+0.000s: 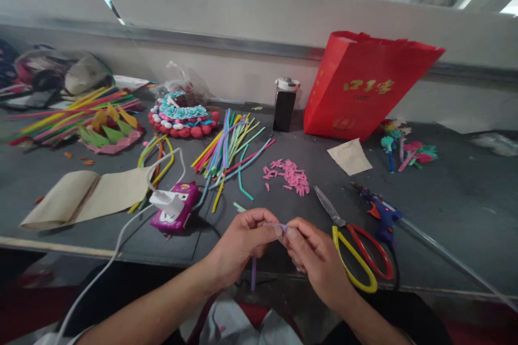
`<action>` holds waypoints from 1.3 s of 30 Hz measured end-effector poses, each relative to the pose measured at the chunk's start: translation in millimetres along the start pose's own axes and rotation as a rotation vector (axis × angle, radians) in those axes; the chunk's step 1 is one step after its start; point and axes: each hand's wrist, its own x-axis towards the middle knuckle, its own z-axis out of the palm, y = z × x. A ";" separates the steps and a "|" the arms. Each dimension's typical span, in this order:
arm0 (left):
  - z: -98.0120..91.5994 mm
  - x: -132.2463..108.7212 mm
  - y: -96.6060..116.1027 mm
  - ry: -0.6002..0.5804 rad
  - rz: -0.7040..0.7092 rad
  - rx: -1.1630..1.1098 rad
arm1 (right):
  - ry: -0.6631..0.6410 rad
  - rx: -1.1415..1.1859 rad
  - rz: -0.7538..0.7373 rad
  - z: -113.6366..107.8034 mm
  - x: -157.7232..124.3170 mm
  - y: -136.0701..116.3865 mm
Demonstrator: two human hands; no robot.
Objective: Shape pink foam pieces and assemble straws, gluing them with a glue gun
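Observation:
Near the table's front edge, my left hand (247, 239) and my right hand (309, 248) meet, each pinching a purple pipe cleaner (253, 275). A short bent stretch of it bridges the two thumbs, and a longer end hangs below my left hand. My fingers cover the rest. Just beyond my hands lies a heap of short pink pieces (297, 176). To the right of my right hand are scissors (343, 226) with red and yellow handles, blades apart. A bundle of coloured pipe cleaners (226, 142) spreads out farther back.
A blue glue gun (384, 215) with a long clear stick lies right. Behind stand a red bag (364, 91) and a bottle (285, 105). A purple power strip (176, 207) with a white cable, a brown paper roll (68, 199) and fluffy craft rings (182, 118) occupy the left.

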 end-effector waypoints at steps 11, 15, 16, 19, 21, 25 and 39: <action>1.6 2.2 -0.3 -0.008 -0.050 -0.062 | 0.005 -0.082 -0.079 0.1 0.1 1.0; 2.1 0.1 -0.3 -0.012 -0.038 -0.074 | 0.017 -0.255 -0.225 -0.8 -1.0 -3.1; 2.2 -0.4 -0.4 -0.015 -0.037 -0.078 | 0.019 -0.289 -0.267 -1.0 -0.9 -4.3; 1.9 -0.9 -1.1 -0.021 -0.050 -0.088 | 0.020 -0.360 -0.381 -2.1 0.1 -6.0; 1.4 -0.2 -2.0 -0.022 -0.061 -0.092 | 0.012 -0.398 -0.441 -3.2 0.7 -5.5; -0.1 2.0 -4.2 -0.028 -0.079 -0.106 | -0.010 -0.481 -0.521 -5.6 1.1 -2.6; 1.5 2.6 -3.2 -0.045 -0.108 -0.082 | -0.084 -0.855 -0.688 -11.4 0.5 -1.6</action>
